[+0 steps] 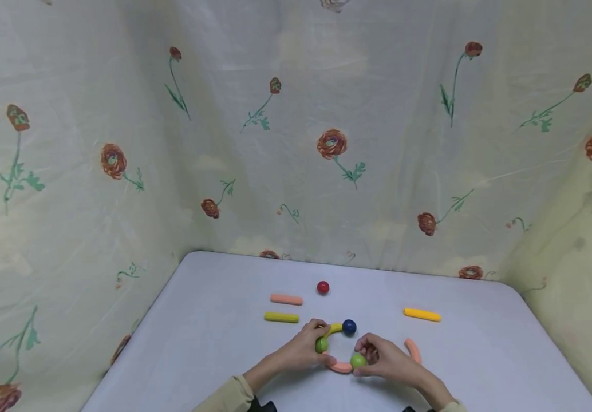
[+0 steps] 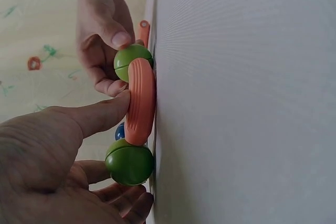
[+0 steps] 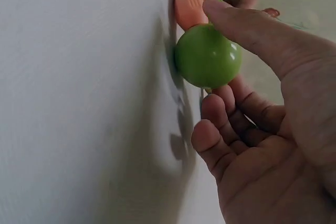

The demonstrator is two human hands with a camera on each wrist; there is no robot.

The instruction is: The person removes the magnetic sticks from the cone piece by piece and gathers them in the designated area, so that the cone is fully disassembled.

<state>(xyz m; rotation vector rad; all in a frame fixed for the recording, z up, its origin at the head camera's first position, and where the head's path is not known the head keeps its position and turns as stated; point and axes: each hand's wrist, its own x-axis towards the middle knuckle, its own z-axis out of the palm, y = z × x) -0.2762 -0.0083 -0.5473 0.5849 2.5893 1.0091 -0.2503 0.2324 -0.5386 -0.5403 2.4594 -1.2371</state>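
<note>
Coral, a curved piece (image 2: 142, 100) lies toward six o'clock on the desk (image 1: 213, 309); at its two o'clock the right hand (image 1: 386, 362) pinches a light green ball (image 3: 207, 56), at its ten the left hand (image 1: 298, 348) grips round a dark green ball (image 2: 130, 163), thumb on the curved piece. All look light, stiff, slightly slippery, best held where they meet. Navy ball (image 1: 349, 327) beyond, at twelve; no lettering legible

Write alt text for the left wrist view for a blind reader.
The left hand presses its thumb against a curved orange piece between a near green ball and a far green ball, which the right hand holds; a white tabletop fills the right side.
</note>
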